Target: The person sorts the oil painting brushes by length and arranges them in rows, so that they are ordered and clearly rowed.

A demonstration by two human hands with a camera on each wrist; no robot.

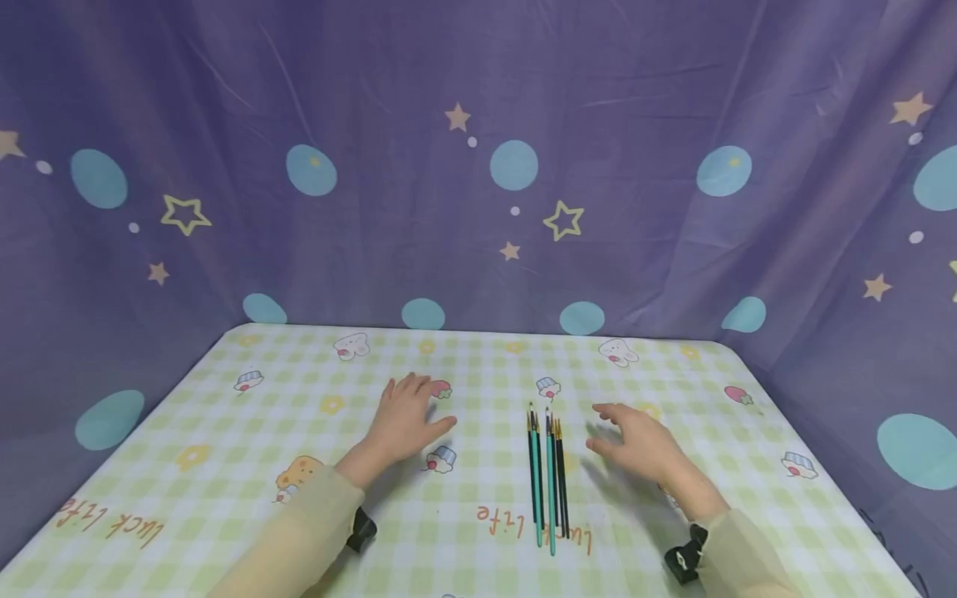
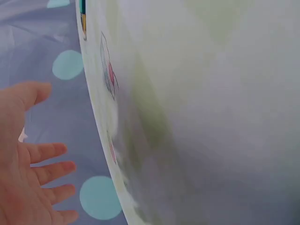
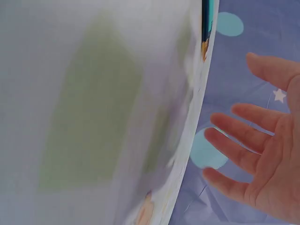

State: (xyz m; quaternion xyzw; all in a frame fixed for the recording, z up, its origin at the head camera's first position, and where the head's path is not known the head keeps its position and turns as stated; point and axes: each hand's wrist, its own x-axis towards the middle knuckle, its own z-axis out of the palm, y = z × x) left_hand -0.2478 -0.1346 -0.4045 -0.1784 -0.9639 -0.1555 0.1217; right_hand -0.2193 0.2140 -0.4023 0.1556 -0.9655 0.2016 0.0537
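Teal and black brushes [image 1: 551, 482] are lying side by side on the green-checked worktop [image 1: 419, 548], their gold-collared tips pointing toward the purple curtain [image 1: 419, 241]. A narrow gap is parting them into two loose groups, each including one teal handle. Only the head view is showing their full length, along with their place between the two hands, nearer the right. The left wrist view is catching just a teal handle's end and gold collar at its upper edge; the right wrist view is likewise cutting the brushes off at the top, with dark and teal handles overlapping there. Both wrist views are revealing the palm side, which the head view is mostly hiding.

The left hand [image 1: 404, 425] is hovering over the worktop well to the left of the brushes, thumb standing wide of the fingers, fingers slightly separated, gripping nothing. The right hand [image 1: 635, 442] is hovering just beside the brushes on their right, its thumb and fingers well apart and gently bent, touching none of them. Pale sleeves [image 1: 299, 531] are covering both forearms, and black straps [image 1: 362, 530] are sitting at the wrists
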